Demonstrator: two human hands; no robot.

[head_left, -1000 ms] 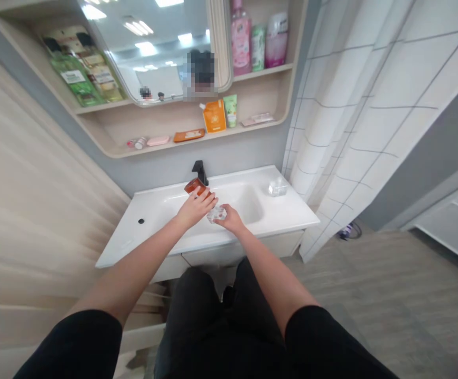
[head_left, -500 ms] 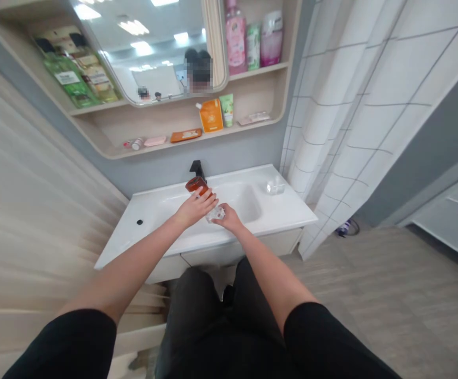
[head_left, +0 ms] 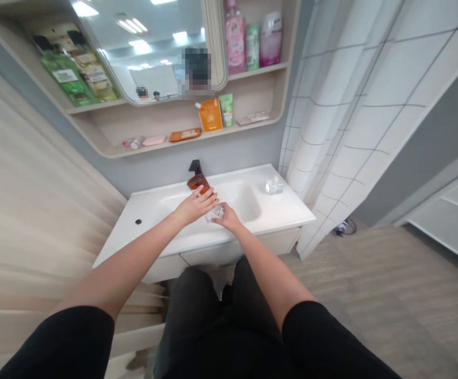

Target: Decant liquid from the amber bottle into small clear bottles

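Over the white sink basin (head_left: 248, 202), my left hand (head_left: 196, 207) is closed round a brown, amber-coloured bottle (head_left: 199, 184). The bottle is tilted, its base pointing up towards the black faucet (head_left: 195, 167) and its neck end down to the right, hidden by my fingers. A small clear, faceted container (head_left: 214, 213) sits in the grip of my right hand (head_left: 228, 216), just below the bottle's lower end. Whether the two touch, or whether any liquid runs between them, I cannot tell.
Another clear container (head_left: 274, 185) stands on the counter's right side. Above hangs a mirror cabinet (head_left: 112, 152) with bottles, an orange pouch (head_left: 210, 116) and a green tube (head_left: 226, 109). Curtains flank the sink, a beige one (head_left: 27, 184) left and a white checked one (head_left: 331, 131) right.
The bottle's raised end has shifted very slightly right and lower in my left hand. Both hands keep almost the same place; the whole view has moved a little.
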